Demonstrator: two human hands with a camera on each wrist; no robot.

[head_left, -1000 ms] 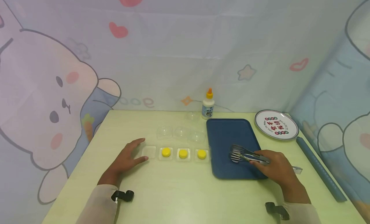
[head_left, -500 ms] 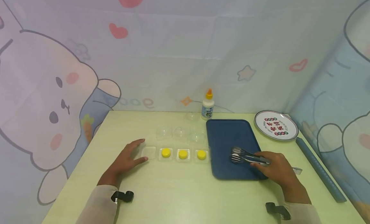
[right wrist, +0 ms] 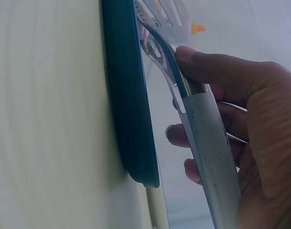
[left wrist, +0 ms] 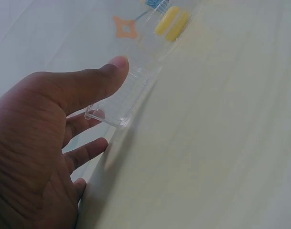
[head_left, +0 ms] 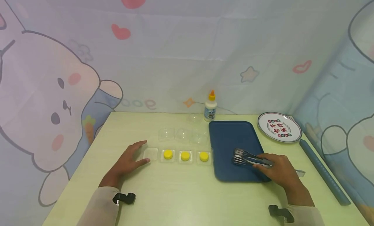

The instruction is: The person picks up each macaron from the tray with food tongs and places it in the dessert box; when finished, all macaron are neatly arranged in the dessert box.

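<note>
Left hand [head_left: 127,159]: fingers seen spread apart, thumb and forefinger set about the near end of the leftmost clear container [head_left: 150,154]; whether it is touched cannot be told. Right hand [head_left: 280,169]: fingers clamped on the handle of metal tongs [right wrist: 210,148]. The slotted ends of the tongs are held over the dark blue tray [head_left: 233,135]; whether anything is pinched between them cannot be made out.

Three yellow discs [head_left: 185,156] are held in the next three clear containers, one apiece, set in a row between left hand and tray. Clear domed pieces [head_left: 167,133] are ranged behind. Beyond the tray's far left corner, a white bottle [head_left: 210,110] with orange tip is stood upright on the surface [head_left: 175,200]. A printed plate [head_left: 279,127] is placed right of the tray.
</note>
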